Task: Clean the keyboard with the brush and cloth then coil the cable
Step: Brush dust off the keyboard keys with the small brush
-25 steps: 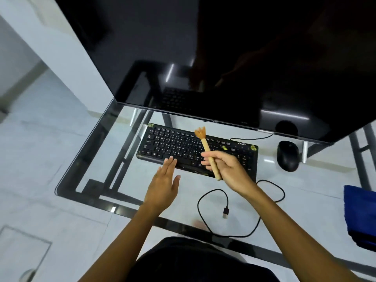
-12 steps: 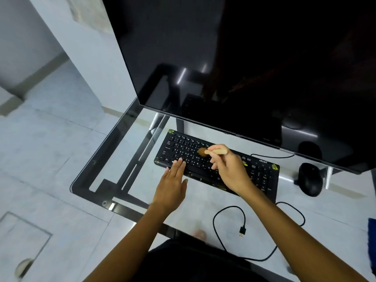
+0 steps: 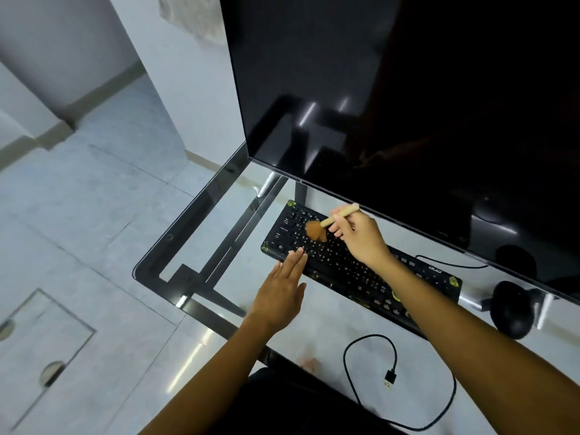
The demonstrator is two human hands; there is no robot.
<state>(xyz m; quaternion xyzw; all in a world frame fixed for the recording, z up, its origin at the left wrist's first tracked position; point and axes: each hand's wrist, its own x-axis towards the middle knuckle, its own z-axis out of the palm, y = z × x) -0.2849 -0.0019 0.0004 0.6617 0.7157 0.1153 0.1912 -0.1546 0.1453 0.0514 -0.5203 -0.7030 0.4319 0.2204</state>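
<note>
Head view: your right hand (image 3: 357,237) pinched the brush (image 3: 326,222) by its wooden handle, fingers curled round it. The bristles were splayed on the keys at the left end of the keyboard (image 3: 345,268), up in the far rows. Your left hand (image 3: 282,290) lay flat with fingers straight and together, the tips resting on the near-left edge to steady the board.

The keyboard lay on the glass bench (image 3: 191,211), just in front of the monitor (image 3: 408,120). Its long axis ran along the screen's lower edge, from far left to near right in the picture. The brush crossed it at a slant, handle up and right toward the screen, bristles down and left.

To brush well, I'd say go light here. Those bristles looked squashed, and the tips need to get between the keys. Work row by row toward the right end, flicking dust off the near edge, with that left hand pinning the board.

The cable (image 3: 390,377) lay loose on the bench by your right forearm, plug free, not yet coiled. The mouse (image 3: 511,312) sat off the right end. No cloth was in view.
</note>
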